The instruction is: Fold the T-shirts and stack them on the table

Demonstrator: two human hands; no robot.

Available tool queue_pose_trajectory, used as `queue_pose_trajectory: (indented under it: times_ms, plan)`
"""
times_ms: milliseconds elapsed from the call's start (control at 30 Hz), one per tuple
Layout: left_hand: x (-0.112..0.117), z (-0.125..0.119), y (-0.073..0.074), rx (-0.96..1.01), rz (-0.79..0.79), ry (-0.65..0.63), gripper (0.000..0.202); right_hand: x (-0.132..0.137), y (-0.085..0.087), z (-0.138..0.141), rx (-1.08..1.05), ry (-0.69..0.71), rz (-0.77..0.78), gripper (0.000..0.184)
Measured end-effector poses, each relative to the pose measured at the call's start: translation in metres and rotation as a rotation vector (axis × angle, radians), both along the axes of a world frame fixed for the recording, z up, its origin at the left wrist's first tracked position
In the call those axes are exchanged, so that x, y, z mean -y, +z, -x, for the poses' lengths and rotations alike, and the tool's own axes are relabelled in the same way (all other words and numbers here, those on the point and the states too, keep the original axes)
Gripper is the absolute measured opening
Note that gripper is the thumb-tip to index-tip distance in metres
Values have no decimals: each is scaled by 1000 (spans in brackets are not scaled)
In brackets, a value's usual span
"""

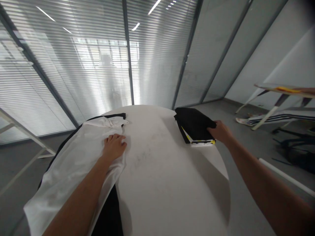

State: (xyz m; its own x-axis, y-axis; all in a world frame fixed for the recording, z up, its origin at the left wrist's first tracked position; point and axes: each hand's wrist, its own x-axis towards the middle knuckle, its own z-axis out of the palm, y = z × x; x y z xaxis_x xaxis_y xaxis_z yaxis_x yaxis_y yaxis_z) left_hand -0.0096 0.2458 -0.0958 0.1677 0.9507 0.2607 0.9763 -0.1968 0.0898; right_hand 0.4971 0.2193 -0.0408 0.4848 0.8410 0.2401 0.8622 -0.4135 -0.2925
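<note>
My left hand [114,146] lies palm down on a white garment [73,160], its fingers slightly bent and apart. The garment is spread over the left side of a white round-edged table [157,170] and hangs past its edge. Black cloth [109,213] shows from beneath it. On the table's right side, my right hand [220,131] pinches the near right corner of a folded black cloth [194,123]. That cloth tops a small stack, with yellow and white layers [203,143] showing along its near edge. Some right fingers are hidden.
Glass panels with blinds [157,59] stand behind the table. To the right are another table [273,87] and a person's leg in striped trousers [283,116]. A white metal frame [27,131] stands left, and a white bar [285,175] lies low right.
</note>
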Motion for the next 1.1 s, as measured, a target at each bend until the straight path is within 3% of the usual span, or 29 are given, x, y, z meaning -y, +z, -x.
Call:
queue_pose_trajectory:
  times_ms: [100,233,333,467,567,700,800,933,1100]
  plan:
    - [0,-1,1,-1,4,4,37,-3,15,18,100,-1,-19,71]
    - [2,-1,2,4,7,-3,37,-4,20,56,240,136,-132,61]
    - [3,-2,2,6,1,-6,37,-8,0,77,314,230,-100,58]
    - [3,-2,3,-7,14,11,37,-14,-35,92,352,231,39,59]
    - [3,-2,5,-11,14,9,38,-17,-46,96,378,227,74,63]
    - [4,-1,5,-2,-1,1,37,-16,-34,105,362,215,103,62]
    - [4,0,4,6,-9,-4,37,-11,-19,128,312,225,64,55]
    - [4,0,4,9,-7,-5,37,-3,-18,182,248,468,0,49]
    - [3,0,4,19,-10,-9,37,-4,-50,231,280,671,54,56]
